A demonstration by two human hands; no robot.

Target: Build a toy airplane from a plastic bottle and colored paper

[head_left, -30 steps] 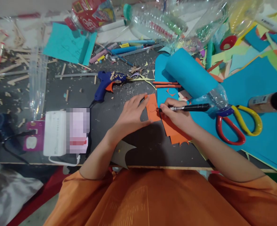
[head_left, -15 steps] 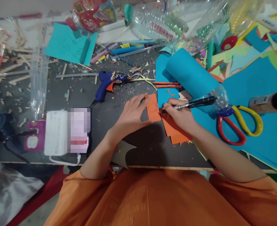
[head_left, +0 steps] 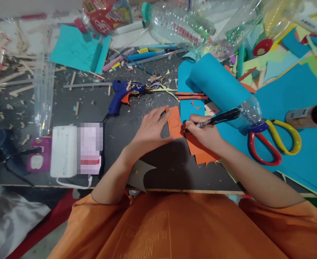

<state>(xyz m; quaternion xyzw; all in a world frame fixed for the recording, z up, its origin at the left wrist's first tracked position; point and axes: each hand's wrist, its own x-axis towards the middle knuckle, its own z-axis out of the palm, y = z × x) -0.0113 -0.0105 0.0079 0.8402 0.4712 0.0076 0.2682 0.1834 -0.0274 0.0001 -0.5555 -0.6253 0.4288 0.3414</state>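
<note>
Small rectangular orange paper card (head_left: pixel 177 132) is laid flat in front of the wearer, long axis running away from the body, far end tipped a bit left. It's steadied by the spread-out left hand (head_left: pixel 153 126); a slim black-and-clear pen (head_left: pixel 221 117) is pinched in the right hand (head_left: pixel 203 130), tip aimed left near the card's edge, contact can't be told. The dark grey tabletop (head_left: pixel 123 135) is seriously littered with pale wood scraps (head_left: pixel 19 77); a grey-and-white cloth (head_left: pixel 11 219) is seen beyond its near edge.
</note>
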